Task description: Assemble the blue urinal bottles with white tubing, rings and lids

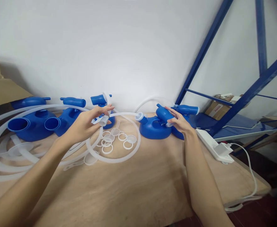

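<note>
The left edge is cutting off the cardboard box (8,91) and the translucent tubing (1,178). The left hand (94,121) is partly hiding the clear plastic piece (103,121) between its fingers. The right hand (179,122) is covering much of a blue jug (177,134). Print on the carton (216,109) is showing too small for reading.

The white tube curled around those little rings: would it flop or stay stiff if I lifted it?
The tube would probably bend springily, since it lies in a wide, smooth curve. It's likely light for its length, being slim and looking like plastic. Pushed, it might bump the rings inside its loop.
</note>
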A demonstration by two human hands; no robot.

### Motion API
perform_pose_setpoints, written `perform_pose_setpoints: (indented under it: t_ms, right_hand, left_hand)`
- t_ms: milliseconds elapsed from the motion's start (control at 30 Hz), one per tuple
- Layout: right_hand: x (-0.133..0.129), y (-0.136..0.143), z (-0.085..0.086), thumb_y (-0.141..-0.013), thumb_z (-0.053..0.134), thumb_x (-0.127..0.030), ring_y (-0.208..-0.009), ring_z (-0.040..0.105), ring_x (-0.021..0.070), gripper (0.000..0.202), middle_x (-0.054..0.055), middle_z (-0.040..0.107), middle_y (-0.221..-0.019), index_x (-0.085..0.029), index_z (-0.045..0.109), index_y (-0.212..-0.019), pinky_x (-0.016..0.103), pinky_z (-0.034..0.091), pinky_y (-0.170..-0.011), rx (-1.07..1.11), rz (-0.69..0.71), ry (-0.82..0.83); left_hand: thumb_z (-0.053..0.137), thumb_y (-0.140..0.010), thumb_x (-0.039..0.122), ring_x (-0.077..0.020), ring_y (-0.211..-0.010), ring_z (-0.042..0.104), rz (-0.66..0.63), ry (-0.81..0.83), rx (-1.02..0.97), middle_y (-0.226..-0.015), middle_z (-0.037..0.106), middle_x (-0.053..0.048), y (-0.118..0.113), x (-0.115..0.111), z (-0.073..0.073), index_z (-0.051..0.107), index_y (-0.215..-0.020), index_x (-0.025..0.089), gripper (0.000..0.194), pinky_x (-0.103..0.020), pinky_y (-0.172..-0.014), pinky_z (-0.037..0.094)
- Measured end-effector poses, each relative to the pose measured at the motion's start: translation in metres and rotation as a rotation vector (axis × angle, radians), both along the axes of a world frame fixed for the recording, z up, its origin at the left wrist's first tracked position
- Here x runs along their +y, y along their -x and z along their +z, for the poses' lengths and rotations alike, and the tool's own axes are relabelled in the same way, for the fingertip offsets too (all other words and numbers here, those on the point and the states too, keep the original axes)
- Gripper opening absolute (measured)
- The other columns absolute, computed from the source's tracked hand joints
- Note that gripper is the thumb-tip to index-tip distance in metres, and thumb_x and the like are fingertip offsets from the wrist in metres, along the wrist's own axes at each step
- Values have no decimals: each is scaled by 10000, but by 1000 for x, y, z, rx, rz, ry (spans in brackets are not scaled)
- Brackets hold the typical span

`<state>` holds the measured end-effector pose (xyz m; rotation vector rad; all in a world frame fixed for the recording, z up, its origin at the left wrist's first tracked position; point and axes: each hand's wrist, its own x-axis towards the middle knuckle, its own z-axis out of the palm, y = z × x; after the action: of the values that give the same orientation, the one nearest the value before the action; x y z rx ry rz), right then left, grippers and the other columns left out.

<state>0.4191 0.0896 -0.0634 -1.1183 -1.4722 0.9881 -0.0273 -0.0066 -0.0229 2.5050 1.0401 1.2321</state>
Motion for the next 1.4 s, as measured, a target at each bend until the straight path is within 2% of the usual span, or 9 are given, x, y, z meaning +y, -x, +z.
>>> perform_pose_setpoints:
  t_ms: [67,167,233,400,567,733,1000,1233,1400]
  right_hand:
    - [0,-5,-1,-608,790,-239,-955,744,204,816,55,686,-1425,-284,675,-1415,216,575,-583,7,-9,5]
    - [-2,-13,5,-669,764,-236,-685,672,115,814,45,775,-1196,-255,636,-1473,212,547,-559,-91,-1,32]
    - [-6,-16,14,-715,743,-226,-735,691,127,757,40,774,-1217,-264,649,-1465,222,577,-614,-225,-12,16]
    - [-21,-15,35,-801,710,-261,-1194,694,267,626,25,641,-1502,-321,683,-1423,245,639,-762,-461,-62,-22]
    - [-28,-20,34,-751,775,-276,-1129,737,257,924,80,472,-1640,-381,437,-1605,311,688,-787,-338,4,193]
    - [-35,-19,33,-753,824,-296,-1114,751,253,1011,118,641,-1409,-313,332,-1637,345,684,-904,-302,-52,415]
    - [-29,-18,26,-710,853,-232,-1008,755,230,930,58,681,-1127,-310,417,-1528,351,680,-916,-264,-12,378]
    - [-29,-18,22,-678,833,-286,-1097,725,260,840,71,651,-1243,-315,488,-1443,368,679,-901,-346,12,355]
    - [-40,-16,46,-761,748,-342,-1141,733,308,886,92,723,-1198,-297,419,-1583,436,660,-949,-530,16,301]
  left_hand:
    - [637,-1015,406,-319,-1455,550,17,-2,-6,-1444,686,-81,3,0,0,604,-1299,298,305,-480,-1115,575]
    - [648,-1003,467,-342,-1462,538,28,1,-42,-1444,686,-87,5,-2,1,616,-1194,309,250,-504,-1105,580]
    - [651,-998,476,-352,-1449,551,43,-20,-61,-1432,692,-97,6,-3,3,613,-1148,304,231,-528,-1102,580]
    - [643,-1006,384,-328,-1352,647,91,-152,-23,-1410,708,-94,8,-2,7,634,-1122,282,154,-499,-1095,586]
    - [687,-987,341,-294,-1254,714,85,-282,55,-1285,767,-113,9,1,8,681,-1104,201,183,-407,-1017,608]
    - [673,-994,361,-279,-1248,712,80,-265,113,-1269,775,-100,12,3,5,706,-1106,202,197,-387,-1035,584]
    - [665,-995,345,-283,-1225,722,71,-273,124,-1257,779,-92,14,0,7,723,-1102,211,181,-404,-1052,582]
    - [679,-985,324,-288,-1259,709,54,-273,122,-1284,771,-97,12,1,5,719,-1129,214,186,-434,-1111,562]
    - [633,-1012,266,-264,-1232,715,13,-398,196,-1242,767,-109,8,2,4,695,-1133,198,152,-479,-1161,528]
